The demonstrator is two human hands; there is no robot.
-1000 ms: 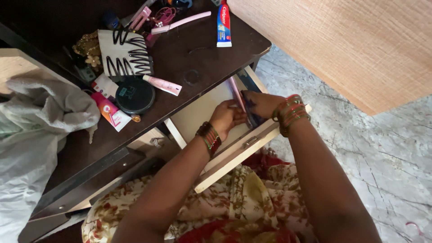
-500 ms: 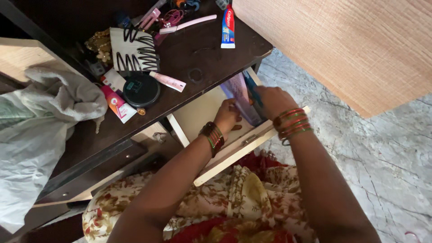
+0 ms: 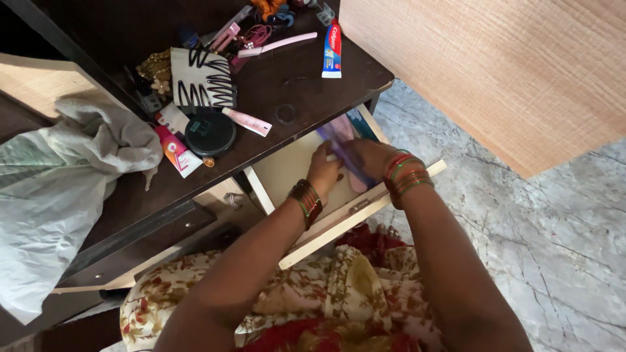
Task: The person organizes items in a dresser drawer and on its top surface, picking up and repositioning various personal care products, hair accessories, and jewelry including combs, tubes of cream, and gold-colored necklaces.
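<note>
A: Where's the comb?
B: Pink comb (image 3: 344, 140) is inside the open drawer (image 3: 287, 166), at the right end, close against the right side wall. Its long axis runs front to back — from the drawer front up under the dark surface (image 3: 306, 91).
A: Hands?
B: Both are in the drawer. Right hand (image 3: 366, 156) lies over the near part of the comb, fingers curled down on it — looks like it's holding it, though the grip underneath is hidden. Left hand (image 3: 326, 168) sits just left of the comb, fingertips touching its edge, fingers bent, nothing clearly held.
A: Which one's nearer?
B: Right, it's directly on top. Left comes at it from the side.
A: Anything else by it?
B: A blue-green flat thing (image 3: 360, 125) against the drawer's right wall, just beyond the comb. Can't tell what it is.
</note>
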